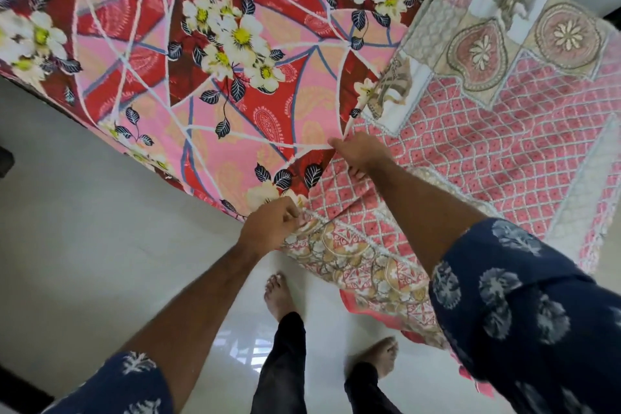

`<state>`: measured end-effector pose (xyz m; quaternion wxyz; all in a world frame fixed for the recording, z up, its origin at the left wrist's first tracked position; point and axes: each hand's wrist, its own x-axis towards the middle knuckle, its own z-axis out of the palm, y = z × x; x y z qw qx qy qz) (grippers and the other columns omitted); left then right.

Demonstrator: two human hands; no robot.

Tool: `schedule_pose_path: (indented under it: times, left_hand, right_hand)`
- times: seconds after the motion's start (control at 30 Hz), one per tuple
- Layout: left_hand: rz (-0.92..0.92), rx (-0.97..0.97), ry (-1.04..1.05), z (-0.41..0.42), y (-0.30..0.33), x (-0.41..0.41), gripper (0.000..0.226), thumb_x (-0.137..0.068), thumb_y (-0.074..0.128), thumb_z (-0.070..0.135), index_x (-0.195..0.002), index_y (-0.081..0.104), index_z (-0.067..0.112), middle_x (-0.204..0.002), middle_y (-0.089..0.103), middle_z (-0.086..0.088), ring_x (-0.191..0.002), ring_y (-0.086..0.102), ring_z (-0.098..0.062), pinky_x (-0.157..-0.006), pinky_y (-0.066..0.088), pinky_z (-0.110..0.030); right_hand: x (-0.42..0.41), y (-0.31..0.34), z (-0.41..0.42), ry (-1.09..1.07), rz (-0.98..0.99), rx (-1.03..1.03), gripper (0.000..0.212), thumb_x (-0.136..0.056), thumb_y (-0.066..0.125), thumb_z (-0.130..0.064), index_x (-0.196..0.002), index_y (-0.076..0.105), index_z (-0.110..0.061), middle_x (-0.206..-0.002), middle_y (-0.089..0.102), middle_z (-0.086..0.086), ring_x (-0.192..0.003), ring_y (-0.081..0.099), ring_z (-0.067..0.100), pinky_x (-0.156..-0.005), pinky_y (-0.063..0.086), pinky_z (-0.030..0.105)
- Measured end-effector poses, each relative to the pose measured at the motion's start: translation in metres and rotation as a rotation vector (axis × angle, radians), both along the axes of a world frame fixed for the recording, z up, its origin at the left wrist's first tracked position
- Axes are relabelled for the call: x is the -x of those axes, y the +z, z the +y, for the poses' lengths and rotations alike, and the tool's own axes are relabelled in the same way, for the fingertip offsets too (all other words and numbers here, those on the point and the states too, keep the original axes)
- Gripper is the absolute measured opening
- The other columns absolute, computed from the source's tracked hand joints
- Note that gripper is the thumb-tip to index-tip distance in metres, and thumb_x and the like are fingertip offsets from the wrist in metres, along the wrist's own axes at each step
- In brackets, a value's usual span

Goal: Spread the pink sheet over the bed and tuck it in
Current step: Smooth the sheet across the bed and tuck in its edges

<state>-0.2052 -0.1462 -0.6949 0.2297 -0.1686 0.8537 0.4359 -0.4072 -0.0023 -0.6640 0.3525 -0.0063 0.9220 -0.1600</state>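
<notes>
A: So, why is the pink lattice-print cotton sheet (487, 158) bunched at the bed's right side?

B: Both hands pinch its edge, left hand (268, 225) low, right hand (359, 151) higher, probably to draw it across the red floral bedcover (201, 44).

One pink lattice-print sheet (487, 158); one red-and-pink floral bedcover (201, 54); two hands, left (270, 223) and right (358, 151); two bare feet (277, 292); two navy printed sleeves (524, 306).
</notes>
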Motion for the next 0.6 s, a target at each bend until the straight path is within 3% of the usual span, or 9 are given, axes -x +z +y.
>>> schedule_pose_path:
  times: [0.1, 0.2, 0.3, 0.4, 0.5, 0.6]
  left_hand:
    - [0.072, 0.057, -0.081, 0.003, 0.003, 0.005, 0.011, -0.091, 0.067, 0.022, -0.084, 0.062, 0.016, -0.077, 0.058, 0.010, -0.070, 0.057, -0.011, -0.064, 0.042, -0.032]
    - [0.127, -0.052, 0.027, -0.009, 0.014, 0.002, 0.008, -0.097, 0.056, 0.012, -0.090, 0.052, 0.013, -0.072, 0.057, -0.001, -0.058, 0.049, -0.013, -0.058, 0.035, -0.031]
    - [0.203, -0.156, 0.155, -0.039, 0.029, -0.001, 0.007, -0.105, 0.047, 0.022, -0.098, 0.045, 0.020, -0.067, 0.056, -0.002, -0.048, 0.048, -0.012, -0.049, 0.036, -0.029]
    - [0.274, 0.037, 0.025, -0.061, 0.037, 0.001, 0.012, -0.105, 0.043, 0.031, -0.107, 0.044, 0.020, -0.067, 0.056, 0.007, -0.049, 0.054, -0.010, -0.046, 0.039, -0.028]
    - [0.254, 0.090, -0.038, -0.063, 0.024, -0.001, 0.013, -0.104, 0.044, 0.032, -0.109, 0.046, 0.020, -0.077, 0.059, 0.006, -0.058, 0.057, -0.010, -0.050, 0.041, -0.027]
    - [0.218, 0.036, 0.004, -0.055, 0.012, -0.009, 0.016, -0.100, 0.057, 0.027, -0.108, 0.054, 0.013, -0.093, 0.062, -0.001, -0.078, 0.060, -0.013, -0.064, 0.047, -0.028]
  right_hand:
    - [0.007, 0.001, -0.006, -0.027, -0.033, 0.015, 0.032, -0.096, 0.051, -0.029, -0.112, 0.066, -0.005, -0.100, 0.068, 0.008, -0.073, 0.064, 0.021, -0.068, 0.055, 0.030]
    - [0.019, 0.001, -0.015, -0.092, -0.007, 0.181, 0.018, -0.095, 0.045, -0.009, -0.093, 0.062, -0.003, -0.094, 0.069, 0.018, -0.078, 0.068, 0.029, -0.070, 0.059, 0.040]
    - [0.033, 0.017, -0.028, -0.240, 0.082, 0.500, 0.025, -0.098, 0.048, -0.009, -0.074, 0.052, -0.015, -0.067, 0.066, 0.011, -0.056, 0.063, 0.021, -0.051, 0.049, 0.027]
    - [0.041, 0.028, -0.029, -0.269, 0.059, 0.636, 0.029, -0.102, 0.051, -0.010, -0.073, 0.049, -0.014, -0.048, 0.059, -0.002, -0.044, 0.058, 0.012, -0.045, 0.043, 0.020]
    - [0.035, 0.017, -0.029, -0.242, 0.031, 0.622, 0.030, -0.102, 0.050, -0.009, -0.073, 0.049, -0.014, -0.047, 0.060, -0.003, -0.043, 0.060, 0.011, -0.046, 0.047, 0.021]
    - [0.021, 0.001, -0.032, -0.204, -0.038, 0.569, 0.024, -0.095, 0.051, 0.002, -0.076, 0.056, -0.012, -0.069, 0.069, 0.005, -0.056, 0.066, 0.014, -0.050, 0.052, 0.026]
